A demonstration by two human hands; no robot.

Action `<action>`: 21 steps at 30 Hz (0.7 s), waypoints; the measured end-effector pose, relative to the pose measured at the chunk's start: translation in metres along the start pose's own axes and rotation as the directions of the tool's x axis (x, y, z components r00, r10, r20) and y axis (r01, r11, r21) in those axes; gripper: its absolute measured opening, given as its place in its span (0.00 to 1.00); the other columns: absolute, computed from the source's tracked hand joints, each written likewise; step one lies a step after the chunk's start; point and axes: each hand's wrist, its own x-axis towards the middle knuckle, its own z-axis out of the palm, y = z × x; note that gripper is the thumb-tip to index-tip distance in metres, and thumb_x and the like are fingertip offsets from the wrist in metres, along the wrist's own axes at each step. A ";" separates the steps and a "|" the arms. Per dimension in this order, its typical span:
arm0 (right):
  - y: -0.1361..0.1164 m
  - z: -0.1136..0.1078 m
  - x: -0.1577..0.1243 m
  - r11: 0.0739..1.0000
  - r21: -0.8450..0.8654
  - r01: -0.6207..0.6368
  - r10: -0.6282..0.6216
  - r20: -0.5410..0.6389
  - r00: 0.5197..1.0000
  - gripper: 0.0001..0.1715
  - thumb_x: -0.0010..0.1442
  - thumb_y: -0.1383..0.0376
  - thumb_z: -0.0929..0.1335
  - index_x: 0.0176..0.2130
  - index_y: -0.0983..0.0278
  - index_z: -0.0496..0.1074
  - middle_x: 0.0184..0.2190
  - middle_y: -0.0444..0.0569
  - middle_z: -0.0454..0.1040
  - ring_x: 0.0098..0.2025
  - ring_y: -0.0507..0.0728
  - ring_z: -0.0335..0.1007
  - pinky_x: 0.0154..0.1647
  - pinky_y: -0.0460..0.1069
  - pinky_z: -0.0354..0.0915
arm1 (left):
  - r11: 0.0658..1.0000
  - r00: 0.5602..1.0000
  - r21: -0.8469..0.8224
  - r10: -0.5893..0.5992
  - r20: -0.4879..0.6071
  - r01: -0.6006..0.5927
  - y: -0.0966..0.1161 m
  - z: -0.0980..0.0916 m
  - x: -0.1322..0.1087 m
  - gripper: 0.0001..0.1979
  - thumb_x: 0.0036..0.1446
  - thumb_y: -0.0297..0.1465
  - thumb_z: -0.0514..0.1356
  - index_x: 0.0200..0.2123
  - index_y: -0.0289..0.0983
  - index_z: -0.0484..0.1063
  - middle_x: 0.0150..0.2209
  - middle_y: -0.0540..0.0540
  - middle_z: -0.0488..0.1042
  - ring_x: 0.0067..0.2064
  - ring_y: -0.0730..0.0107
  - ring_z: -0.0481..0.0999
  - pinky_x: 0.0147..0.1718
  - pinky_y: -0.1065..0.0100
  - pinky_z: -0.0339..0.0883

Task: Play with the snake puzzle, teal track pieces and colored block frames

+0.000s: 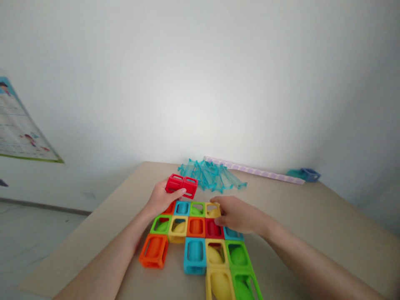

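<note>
White wall (200, 83) behind, tan table (296, 216) pushed up to it; poster (21, 125) on the wall, far L of both hands' fingers.

L hand (160, 200): fingers closed on a red double cube (177, 181), i.e. 2 hollow red frames joined side by side, thumb across the front, held above the back row of blocks.

R hand (239, 213): fingers curled at the back-row yellow cube (212, 213), thumb by the red single cube (213, 228) just in front; can't tell if they grip or only rest. Blue cube (234, 234) sits partly under that hand.

Btwn the 2 hands' fingers, back row: blue cube w/ cylinder (182, 208), then lime cube (197, 209). Nearer the viewer than R fingers: more yellow, green & blue cubes, set edge to edge. Orange corner cube (152, 249) is on the viewer's side of L fingers, at the front L of the layout.

Beyond both sets of fingers, nr the wall: pile of translucent teal strips (212, 173). Purple-&-white strip (253, 168) runs off to the R; dk blue cube (310, 175) at its end, well away from R fingers.
</note>
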 end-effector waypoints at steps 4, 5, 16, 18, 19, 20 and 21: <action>0.002 0.007 0.002 0.997 0.035 -0.068 0.071 -0.088 0.994 0.41 0.47 0.68 0.71 0.60 0.66 0.62 0.35 0.51 0.78 0.35 0.59 0.73 0.38 0.49 0.64 | 1.000 1.000 0.016 0.009 -0.015 -0.009 -0.002 -0.002 0.000 0.18 0.47 0.40 0.67 0.36 0.33 0.76 0.30 0.45 0.81 0.26 0.68 0.77 0.29 0.68 0.72; 0.001 0.007 0.001 0.997 0.037 -0.065 0.068 -0.093 0.993 0.41 0.47 0.69 0.71 0.59 0.65 0.63 0.34 0.51 0.77 0.35 0.58 0.73 0.38 0.48 0.63 | 1.000 1.000 0.020 0.009 -0.021 -0.009 -0.003 -0.002 0.000 0.18 0.47 0.40 0.67 0.36 0.33 0.76 0.30 0.45 0.81 0.27 0.67 0.77 0.29 0.68 0.72; 0.007 0.007 0.011 0.997 -0.019 0.077 -0.079 -0.128 0.989 0.22 0.50 0.68 0.68 0.47 0.65 0.74 0.25 0.44 0.72 0.27 0.54 0.65 0.29 0.47 0.56 | 0.994 0.996 0.067 0.085 -0.006 -0.085 -0.001 -0.005 -0.001 0.17 0.47 0.38 0.67 0.38 0.34 0.76 0.36 0.44 0.81 0.37 0.64 0.79 0.40 0.65 0.72; 0.012 0.005 0.014 0.994 0.060 0.093 -0.087 -0.094 0.992 0.16 0.51 0.67 0.67 0.41 0.65 0.77 0.22 0.42 0.70 0.25 0.53 0.62 0.27 0.46 0.54 | 0.989 0.994 0.102 0.107 -0.005 -0.105 -0.001 -0.004 -0.001 0.16 0.47 0.38 0.67 0.37 0.34 0.76 0.37 0.44 0.81 0.37 0.64 0.79 0.41 0.65 0.71; 0.015 0.004 0.016 0.989 0.112 0.092 -0.084 -0.076 0.994 0.13 0.51 0.67 0.67 0.37 0.65 0.77 0.22 0.42 0.69 0.25 0.52 0.61 0.26 0.46 0.53 | 0.987 0.994 0.116 0.111 -0.002 -0.110 -0.001 -0.004 -0.001 0.16 0.47 0.38 0.67 0.37 0.34 0.76 0.37 0.44 0.80 0.38 0.64 0.79 0.41 0.65 0.71; 0.017 0.004 0.019 0.984 0.160 0.083 -0.074 -0.064 0.995 0.10 0.52 0.67 0.66 0.34 0.65 0.77 0.21 0.41 0.68 0.25 0.52 0.61 0.26 0.45 0.53 | 0.986 0.994 0.124 0.112 0.001 -0.112 -0.002 -0.004 -0.001 0.16 0.47 0.38 0.67 0.37 0.34 0.76 0.37 0.44 0.80 0.38 0.64 0.79 0.41 0.65 0.71; 0.020 0.005 0.021 0.978 0.200 0.067 -0.057 -0.055 0.997 0.10 0.53 0.66 0.66 0.31 0.65 0.77 0.20 0.41 0.68 0.25 0.51 0.60 0.26 0.45 0.53 | 0.986 0.994 0.128 0.108 0.011 -0.109 -0.002 -0.004 -0.001 0.16 0.47 0.38 0.67 0.38 0.34 0.76 0.38 0.44 0.80 0.38 0.64 0.78 0.41 0.65 0.71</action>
